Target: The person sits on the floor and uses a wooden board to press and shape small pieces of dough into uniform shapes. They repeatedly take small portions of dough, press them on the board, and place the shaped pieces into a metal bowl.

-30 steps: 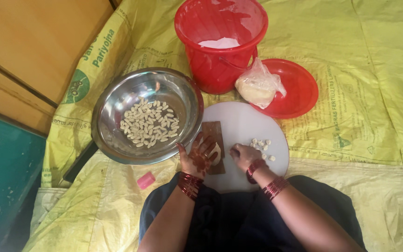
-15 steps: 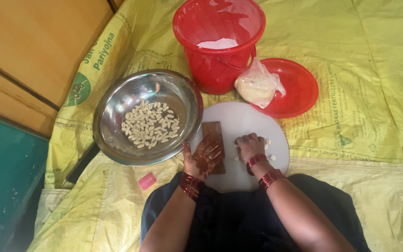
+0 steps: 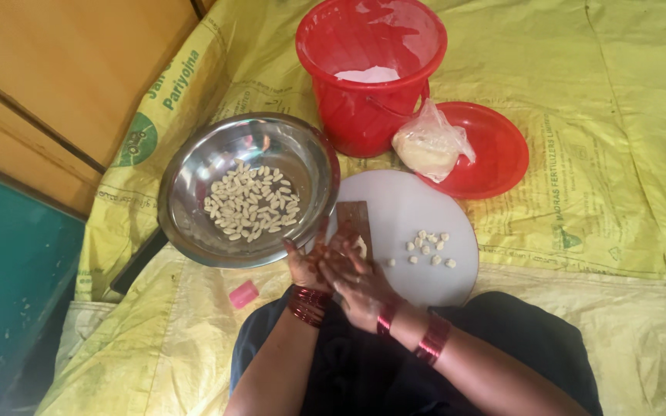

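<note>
I see both hands meeting at the near left edge of the round white board [image 3: 418, 231]. My left hand [image 3: 306, 266] lies with its fingers spread loosely over the near end of a small brown wooden block [image 3: 354, 223] that rests on the board; whether it grips the block I cannot tell. My right hand [image 3: 360, 281] crosses in from the right, fingers curled down against a pale bit of dough [image 3: 361, 246] on the block, though I cannot tell if they pinch it. Red bangles [image 3: 308, 304] ring both wrists. A cluster of small dough pieces [image 3: 428, 248] lies on the board, right of the hands and apart from them. Just left of the board stands a steel bowl [image 3: 194, 185] holding many shaped pieces. Farther off sits a red bucket [image 3: 348, 115], and right of it a red plate [image 3: 502, 154] carrying a bagged lump of dough [image 3: 425, 150]. A pink small object [image 3: 243, 293] lies on the yellow sheet [image 3: 618, 192], near left.
</note>
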